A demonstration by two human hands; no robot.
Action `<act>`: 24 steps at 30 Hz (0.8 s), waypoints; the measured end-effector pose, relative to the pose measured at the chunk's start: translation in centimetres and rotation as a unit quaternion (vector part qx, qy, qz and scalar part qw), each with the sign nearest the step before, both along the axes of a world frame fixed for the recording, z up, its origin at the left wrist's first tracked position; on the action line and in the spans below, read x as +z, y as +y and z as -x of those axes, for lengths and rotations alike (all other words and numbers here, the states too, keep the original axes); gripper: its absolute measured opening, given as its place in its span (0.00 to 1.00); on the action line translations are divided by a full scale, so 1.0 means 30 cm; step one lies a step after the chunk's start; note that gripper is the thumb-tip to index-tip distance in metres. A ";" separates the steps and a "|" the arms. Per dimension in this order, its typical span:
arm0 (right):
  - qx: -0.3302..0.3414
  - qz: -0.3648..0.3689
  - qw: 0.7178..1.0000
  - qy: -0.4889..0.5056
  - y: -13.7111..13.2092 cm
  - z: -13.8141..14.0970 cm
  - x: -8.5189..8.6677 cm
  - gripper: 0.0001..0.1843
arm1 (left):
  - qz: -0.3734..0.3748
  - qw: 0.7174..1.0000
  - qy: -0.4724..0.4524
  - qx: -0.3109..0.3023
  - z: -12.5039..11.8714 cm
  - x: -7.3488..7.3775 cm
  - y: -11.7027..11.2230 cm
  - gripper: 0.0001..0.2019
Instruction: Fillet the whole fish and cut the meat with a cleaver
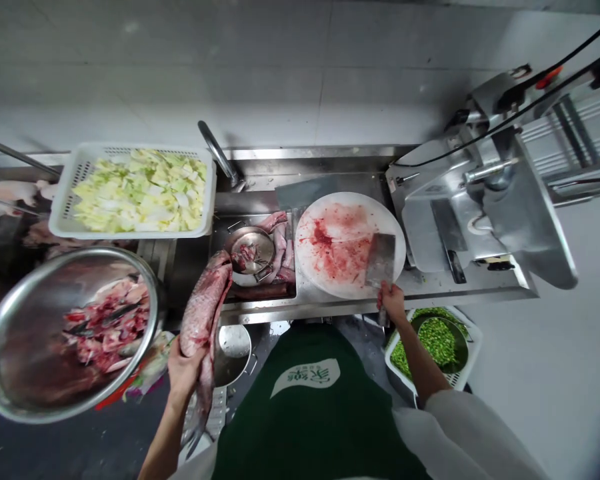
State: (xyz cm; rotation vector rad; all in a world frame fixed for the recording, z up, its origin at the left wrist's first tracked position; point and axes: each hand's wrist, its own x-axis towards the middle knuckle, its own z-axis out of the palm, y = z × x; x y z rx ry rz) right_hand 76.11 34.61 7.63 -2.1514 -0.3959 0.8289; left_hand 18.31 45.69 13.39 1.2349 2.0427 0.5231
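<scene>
My left hand [185,367] is closed around a large whole fish [203,310], its head pointing away from me and its tail hanging down near my forearm. The belly looks slit along its right side. In my right hand [392,301] is the handle of a cleaver [381,259], whose broad blade lies over the right edge of a round white cutting board [325,280]. Red blood smears cover the middle of the board. Between fish and board, a sink [291,267] holds a metal pot [257,243] and several pieces of fish.
A big steel bowl [30,313] with cut fish stands at the left. Behind it sits a white basket [130,233] of chopped cabbage, near a faucet [220,153]. At the right are a slicing machine [510,193], another knife [449,230] and a low basket of chopped greens [435,340].
</scene>
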 end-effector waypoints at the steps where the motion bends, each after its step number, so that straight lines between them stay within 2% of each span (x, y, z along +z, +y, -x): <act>1: 0.016 0.017 1.000 -0.003 0.047 0.057 -0.004 0.32 | -0.001 1.000 0.000 -0.001 0.015 0.003 0.004 0.36; 4: 0.114 0.090 0.989 -0.038 0.236 0.239 -0.008 0.29 | -0.007 1.000 -0.001 -0.003 0.052 0.008 0.002 0.35; 7: 0.284 0.145 0.946 -0.059 0.446 0.435 -0.009 0.30 | -0.010 1.000 -0.006 0.006 0.073 0.016 -0.023 0.34; 10: 0.419 0.163 0.885 -0.119 0.648 0.632 -0.006 0.25 | -0.011 0.999 -0.020 0.026 0.082 0.039 -0.071 0.34; 12: 0.495 0.184 0.833 -0.166 0.773 0.741 -0.003 0.23 | -0.018 0.999 -0.021 0.043 0.091 0.055 -0.112 0.35; 14: 0.562 0.207 0.777 -0.192 0.886 0.824 -0.007 0.22 | -0.019 0.998 -0.020 0.058 0.107 0.065 -0.161 0.36; 16: 0.612 0.218 0.734 -0.198 0.979 0.887 -0.023 0.22 | -0.011 0.997 -0.017 0.076 0.127 0.066 -0.218 0.37; 18: 0.639 0.220 0.708 -0.205 1.041 0.940 -0.052 0.24 | -0.002 0.995 -0.013 0.099 0.144 0.057 -0.280 0.37; 20: 0.654 0.223 0.688 -0.219 1.064 0.984 -0.092 0.28 | 0.006 0.993 -0.014 0.119 0.151 0.043 -0.339 0.36; 22: 0.663 0.228 0.675 -0.231 1.048 1.018 -0.134 0.30 | 0.014 0.991 -0.020 0.134 0.148 0.032 -0.389 0.36; 24: 0.668 0.239 0.665 -0.233 0.996 1.036 -0.166 0.28 | 0.019 0.989 -0.023 0.145 0.140 0.028 -0.425 0.35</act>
